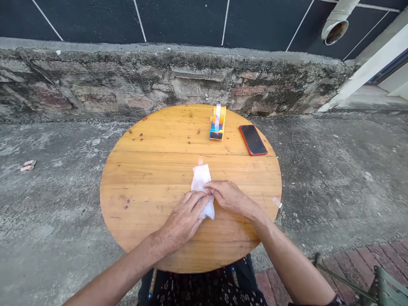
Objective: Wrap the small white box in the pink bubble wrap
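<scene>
It's a rounded wooden bench [143,170], honey-yellow, a plank seam running straight across it, dark knots dotted over the left side! Up near the far rim stands a yellow tape dispenser [217,123], blue and black at its near end. To its right, well apart, a red-edged phone [253,140] lies aslant, dark screen up. Nearer the middle, there's a crumpled white packet [200,176], a short pale strip [200,161] at its far end, and a clear tape piece [276,202] pokes over the right rim!
</scene>
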A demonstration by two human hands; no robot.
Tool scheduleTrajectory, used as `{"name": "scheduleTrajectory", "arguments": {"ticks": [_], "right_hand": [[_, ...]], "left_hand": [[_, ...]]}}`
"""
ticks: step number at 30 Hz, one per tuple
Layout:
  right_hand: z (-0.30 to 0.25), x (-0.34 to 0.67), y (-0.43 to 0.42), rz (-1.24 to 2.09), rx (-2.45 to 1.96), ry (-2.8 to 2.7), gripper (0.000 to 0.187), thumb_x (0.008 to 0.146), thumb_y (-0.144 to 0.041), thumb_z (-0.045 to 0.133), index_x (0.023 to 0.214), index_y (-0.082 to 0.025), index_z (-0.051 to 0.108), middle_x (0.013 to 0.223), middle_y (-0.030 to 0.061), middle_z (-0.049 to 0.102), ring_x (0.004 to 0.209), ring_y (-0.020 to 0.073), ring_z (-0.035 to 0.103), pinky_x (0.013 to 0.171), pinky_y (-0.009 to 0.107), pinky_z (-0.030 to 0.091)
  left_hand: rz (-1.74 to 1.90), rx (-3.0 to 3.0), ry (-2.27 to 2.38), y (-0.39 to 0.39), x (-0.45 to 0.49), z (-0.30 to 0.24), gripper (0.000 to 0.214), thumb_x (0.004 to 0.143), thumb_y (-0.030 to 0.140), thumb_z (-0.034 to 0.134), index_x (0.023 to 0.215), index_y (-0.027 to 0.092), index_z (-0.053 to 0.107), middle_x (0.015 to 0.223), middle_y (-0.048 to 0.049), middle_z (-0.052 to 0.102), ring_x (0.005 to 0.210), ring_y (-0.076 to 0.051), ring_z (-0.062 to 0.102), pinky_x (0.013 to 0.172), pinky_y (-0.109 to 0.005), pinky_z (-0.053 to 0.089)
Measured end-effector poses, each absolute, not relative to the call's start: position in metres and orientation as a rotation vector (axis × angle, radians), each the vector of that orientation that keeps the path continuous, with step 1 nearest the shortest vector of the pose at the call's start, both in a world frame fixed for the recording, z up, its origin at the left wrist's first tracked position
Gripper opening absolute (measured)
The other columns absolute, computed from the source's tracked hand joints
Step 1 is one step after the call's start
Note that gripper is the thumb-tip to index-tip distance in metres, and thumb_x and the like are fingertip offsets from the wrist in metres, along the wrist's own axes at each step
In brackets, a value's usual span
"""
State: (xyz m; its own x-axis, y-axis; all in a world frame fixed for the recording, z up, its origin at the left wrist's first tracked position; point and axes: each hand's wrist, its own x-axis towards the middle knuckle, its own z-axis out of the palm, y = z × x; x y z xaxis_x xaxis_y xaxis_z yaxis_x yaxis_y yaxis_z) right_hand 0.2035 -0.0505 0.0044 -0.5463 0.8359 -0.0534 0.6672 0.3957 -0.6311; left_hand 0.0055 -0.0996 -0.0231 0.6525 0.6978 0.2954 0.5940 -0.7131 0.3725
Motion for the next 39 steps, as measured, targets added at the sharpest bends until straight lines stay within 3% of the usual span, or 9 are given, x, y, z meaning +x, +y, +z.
{"name": "scheduleTrajectory", "arguments": {"ticks": [12, 20, 25, 27, 33, 39], "right_hand": [[-0.006, 0.21, -0.052, 1.028, -1.261, -2.198, 0.033, 0.091, -0.014, 0.042, 0.109, -0.023, 0.068, 0.099, 0.002, 0.073, 0.088, 0.0164, 0.066, 0.079, 0.028, 0.048], [0.006, 0.225, -0.077, 1.067, -1.077, -2.149, 0.039, 0.089, -0.02, 0.054, 0.127, -0.026, 0.058, 0.122, 0.0039, 0.065, 0.109, 0.0196, 0.059, 0.095, 0.037, 0.044], [0.005, 0.222, -0.089, 1.002, -1.161, -2.189, 0.063, 0.08, -0.042, 0.07, 0.136, -0.026, 0.047, 0.131, 0.0078, 0.058, 0.12, 0.0256, 0.052, 0.101, 0.046, 0.041], [0.0, 0.219, -0.092, 0.956, -1.209, -2.177, 0.067, 0.079, -0.044, 0.071, 0.137, -0.026, 0.045, 0.13, 0.009, 0.059, 0.118, 0.0266, 0.053, 0.099, 0.047, 0.042], [-0.011, 0.209, -0.092, 0.834, -1.267, -2.102, 0.051, 0.086, -0.04, 0.063, 0.131, -0.019, 0.051, 0.119, 0.0117, 0.064, 0.108, 0.0261, 0.058, 0.095, 0.046, 0.044], [-0.017, 0.205, -0.091, 0.805, -1.3, -2.117, 0.054, 0.084, -0.038, 0.063, 0.131, -0.014, 0.052, 0.119, 0.0151, 0.063, 0.109, 0.0272, 0.058, 0.095, 0.046, 0.044]], "left_hand": [[0.576, 2.45, 1.071, -0.095, 0.006, -0.007, 0.046, 0.085, 0.012, 0.056, 0.13, 0.017, 0.046, 0.123, -0.0099, 0.054, 0.114, -0.024, 0.049, 0.098, -0.041, 0.046], [0.457, 2.234, 1.053, -0.079, 0.003, 0.007, 0.053, 0.081, 0.01, 0.057, 0.132, 0.024, 0.048, 0.128, -0.0049, 0.055, 0.119, -0.022, 0.047, 0.103, -0.038, 0.04], [0.454, 2.133, 1.049, -0.074, 0.004, 0.013, 0.053, 0.078, 0.009, 0.056, 0.128, 0.027, 0.052, 0.127, -0.0007, 0.056, 0.119, -0.02, 0.048, 0.104, -0.034, 0.039], [0.457, 2.113, 1.088, -0.073, 0.004, 0.013, 0.05, 0.078, 0.011, 0.057, 0.125, 0.027, 0.055, 0.125, -0.0011, 0.055, 0.117, -0.02, 0.049, 0.102, -0.034, 0.04], [0.388, 2.172, 1.095, -0.066, 0.0, 0.01, 0.04, 0.083, 0.025, 0.063, 0.123, 0.026, 0.059, 0.115, -0.005, 0.054, 0.108, -0.022, 0.053, 0.095, -0.037, 0.044], [0.4, 2.228, 1.078, -0.065, -0.002, 0.007, 0.038, 0.086, 0.034, 0.062, 0.122, 0.022, 0.059, 0.118, -0.007, 0.055, 0.11, -0.023, 0.053, 0.096, -0.037, 0.043]]}}
